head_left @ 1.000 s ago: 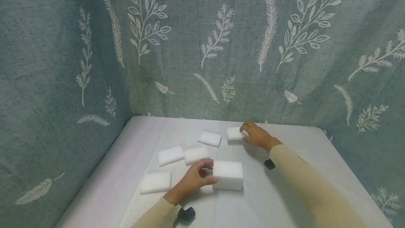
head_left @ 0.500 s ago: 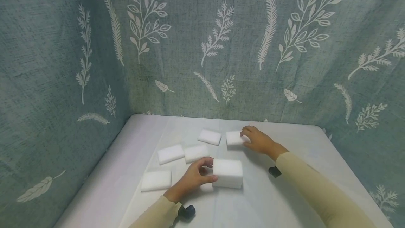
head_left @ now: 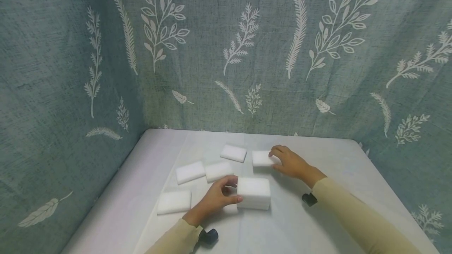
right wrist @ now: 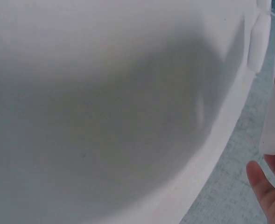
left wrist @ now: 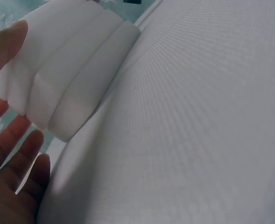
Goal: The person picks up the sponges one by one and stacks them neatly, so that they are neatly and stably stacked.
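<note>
Several white sponge blocks stand in a neat stack (head_left: pixel 253 193) on the white table, their layers clear in the left wrist view. My left hand (head_left: pixel 215 199) holds the stack's left end, thumb at the front and fingertips toward the back. Farther off, my right hand (head_left: pixel 291 164) pinches a single white sponge (head_left: pixel 261 158) by its right end. The right wrist view shows that sponge raised off the table, thumb on one face and fingers on the other side.
Loose white sponges lie left of and behind the stack: one at front left (head_left: pixel 174 202), a close pair (head_left: pixel 190 172), and one at the back (head_left: pixel 233 153). A green leaf-patterned curtain (head_left: pixel 212 50) borders the table's far and left edges.
My right hand has brought its sponge a little nearer to me, away from the table's far edge and toward the stack. The left hand stays at the stack.
</note>
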